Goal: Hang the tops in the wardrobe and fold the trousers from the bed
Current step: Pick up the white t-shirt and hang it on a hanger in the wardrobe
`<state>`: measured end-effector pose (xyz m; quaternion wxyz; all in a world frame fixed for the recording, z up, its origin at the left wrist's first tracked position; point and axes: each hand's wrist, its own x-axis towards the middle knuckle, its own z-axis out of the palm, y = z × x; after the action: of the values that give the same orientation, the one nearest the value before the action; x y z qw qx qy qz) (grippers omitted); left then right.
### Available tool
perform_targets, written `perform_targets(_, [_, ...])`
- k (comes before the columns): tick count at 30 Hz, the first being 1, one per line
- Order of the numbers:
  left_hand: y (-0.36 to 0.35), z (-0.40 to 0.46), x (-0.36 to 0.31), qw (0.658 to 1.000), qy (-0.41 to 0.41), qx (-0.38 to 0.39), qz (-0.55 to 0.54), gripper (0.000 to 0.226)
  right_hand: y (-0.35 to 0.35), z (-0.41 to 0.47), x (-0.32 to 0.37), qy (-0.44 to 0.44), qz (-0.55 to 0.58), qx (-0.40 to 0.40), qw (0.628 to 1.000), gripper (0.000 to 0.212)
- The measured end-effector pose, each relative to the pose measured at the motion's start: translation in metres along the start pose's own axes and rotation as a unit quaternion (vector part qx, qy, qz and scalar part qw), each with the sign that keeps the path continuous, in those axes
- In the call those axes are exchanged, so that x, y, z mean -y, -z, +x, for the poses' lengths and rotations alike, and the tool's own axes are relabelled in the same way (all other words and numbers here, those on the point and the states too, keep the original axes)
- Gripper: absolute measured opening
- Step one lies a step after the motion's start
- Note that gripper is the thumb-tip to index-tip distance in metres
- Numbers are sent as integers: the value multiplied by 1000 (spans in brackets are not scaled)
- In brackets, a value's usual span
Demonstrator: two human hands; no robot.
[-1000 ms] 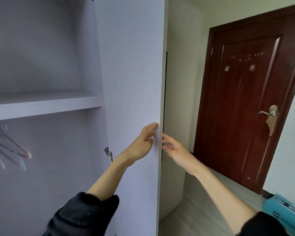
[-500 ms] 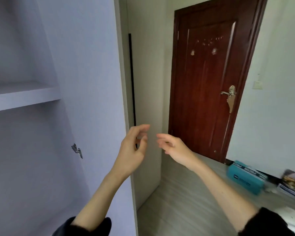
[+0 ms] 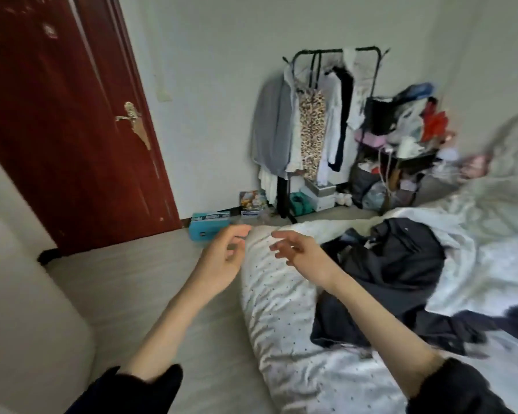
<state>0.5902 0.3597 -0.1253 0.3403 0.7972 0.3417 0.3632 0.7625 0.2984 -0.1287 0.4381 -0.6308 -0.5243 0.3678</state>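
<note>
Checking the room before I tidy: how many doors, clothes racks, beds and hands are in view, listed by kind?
Doors: 1, the red-brown door
Clothes racks: 1, the black rack, hung with garments
Beds: 1, the bed, with dark clothes lying on it
Hands: 2, the left hand and the right hand, both empty
Total: 5

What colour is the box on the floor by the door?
Turquoise blue box, seen in the head view.
</note>
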Motion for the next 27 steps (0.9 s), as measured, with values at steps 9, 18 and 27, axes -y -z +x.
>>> perform_targets(9, [-234, -8, -83, 950, -79, 300, -35, 30, 159, -191, -99, -143, 2, -256, 956, 31])
perform_targets(18, [-485, -52, -153, 872, -115, 475, -19, 32, 297, -338, -223, -265, -32, -394, 880, 31])
perform_targets(27, [-691, -132, -127, 734, -166, 631, 190, 49, 360, -441, -407, -517, -117, -359, 769, 46])
